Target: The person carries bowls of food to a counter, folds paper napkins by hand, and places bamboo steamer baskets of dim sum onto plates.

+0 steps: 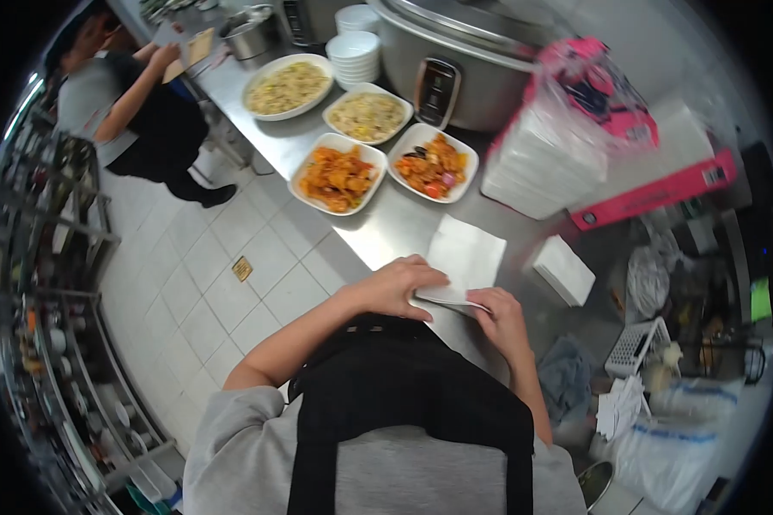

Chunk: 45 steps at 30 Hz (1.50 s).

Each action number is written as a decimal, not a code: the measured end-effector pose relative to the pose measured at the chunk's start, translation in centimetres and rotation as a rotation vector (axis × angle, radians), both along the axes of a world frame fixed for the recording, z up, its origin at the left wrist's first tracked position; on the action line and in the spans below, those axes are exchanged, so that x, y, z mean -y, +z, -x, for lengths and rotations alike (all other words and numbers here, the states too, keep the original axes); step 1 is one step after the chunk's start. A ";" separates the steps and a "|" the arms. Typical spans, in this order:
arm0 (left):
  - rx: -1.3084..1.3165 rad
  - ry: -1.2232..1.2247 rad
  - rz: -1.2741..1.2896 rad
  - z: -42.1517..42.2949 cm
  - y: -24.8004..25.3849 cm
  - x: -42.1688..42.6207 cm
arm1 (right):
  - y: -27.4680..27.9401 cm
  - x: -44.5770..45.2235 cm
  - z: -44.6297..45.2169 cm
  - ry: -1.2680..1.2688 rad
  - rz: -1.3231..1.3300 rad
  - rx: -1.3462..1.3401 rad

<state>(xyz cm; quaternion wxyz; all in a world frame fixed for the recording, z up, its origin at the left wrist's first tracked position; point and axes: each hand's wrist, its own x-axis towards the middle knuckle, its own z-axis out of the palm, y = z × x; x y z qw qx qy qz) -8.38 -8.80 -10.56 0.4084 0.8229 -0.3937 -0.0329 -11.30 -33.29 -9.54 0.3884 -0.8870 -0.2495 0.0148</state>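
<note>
A white paper napkin (465, 249) lies partly flat on the steel counter, its near edge folded up toward me. My left hand (399, 287) has its fingers over the left end of that fold, with the thumb below. At the right end, my right hand (502, 322) pinches the fold between thumb and fingers. To the right is a neat stack of white napkins (564, 270). Beyond the napkin sit a bowl of saucy food with vegetables (434, 163) and a bowl of orange fried pieces (338, 174).
Two dishes of fried rice (289, 87) (369, 117) and stacked white bowls (354, 58) stand farther back, beside a large steel cooker (472, 73). A pink-and-clear napkin pack (550, 146) is at right. Another person (137, 103) stands at far left. Shelves (86, 378) line the left.
</note>
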 end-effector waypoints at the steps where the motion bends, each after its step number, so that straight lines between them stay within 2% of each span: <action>1: -0.008 -0.026 0.009 0.2 -0.6 0.3 | 0.1 0.0 0.1 -0.026 0.009 -0.008; 3: -0.133 0.127 0.036 0.4 -1.9 0.6 | 0.1 -0.1 0.0 -0.170 -0.081 -0.250; 4: -0.138 0.111 0.038 0.2 -2.4 0.7 | -0.1 0.1 -0.3 -0.186 -0.079 -0.253; 6: -0.339 0.289 -0.063 -0.5 -3.2 0.9 | -1.9 0.5 -1.2 -0.378 -0.214 -0.290; 7: -0.410 0.357 0.080 -0.7 -3.2 1.4 | -5.4 1.6 -1.9 -0.459 -0.258 -0.346; 8: -0.413 0.353 0.082 -1.0 -3.6 1.7 | -5.7 1.8 -2.4 -0.464 -0.254 -0.347; 10: -0.614 0.421 0.212 -1.9 -3.6 2.0 | -5.8 1.5 -3.4 -0.533 -0.315 -0.381; 11: -0.561 0.444 0.086 -2.3 -3.6 1.9 | -5.7 1.3 -3.7 -0.533 -0.314 -0.383; 15: -0.588 0.490 0.114 -2.6 -4.3 2.4 | -4.6 0.2 -4.5 -0.576 -0.175 -0.283; 19: -0.518 0.568 0.108 -2.1 -2.5 3.1 | -4.8 0.0 -5.0 -0.569 -0.002 -0.217; 33: -0.223 0.584 -0.133 -2.6 -2.5 2.9 | -4.4 -0.8 -5.3 -0.617 0.150 -0.221; 35: 0.002 0.543 -0.152 -2.9 -1.7 2.7 | -4.3 -0.9 -5.2 -0.620 0.165 -0.226; 36: 0.003 0.543 -0.151 -3.1 -1.0 2.9 | -4.1 -0.9 -5.2 -0.621 0.173 -0.225; 38: 0.297 0.425 -0.057 -3.3 0.2 3.7 | -4.1 -1.0 -5.2 -0.619 0.182 -0.224; 40: 0.268 0.250 -0.015 -3.0 -0.4 5.2 | -4.3 -0.9 -5.3 -0.618 0.194 -0.221; 41: 0.206 0.138 -0.101 -2.9 -0.7 5.8 | -4.5 -0.9 -5.3 -0.616 0.194 -0.221; 42: 0.206 0.137 -0.102 -2.6 -1.5 6.2 | -4.7 -0.8 -5.3 -0.614 0.170 -0.202; 44: 0.280 0.237 -0.361 -2.1 -3.3 7.0 | -4.5 -0.7 -5.3 -0.621 0.146 -0.181; 45: 0.232 0.188 -0.449 -2.2 -3.4 6.9 | -3.8 -0.6 -5.1 -0.639 0.131 -0.225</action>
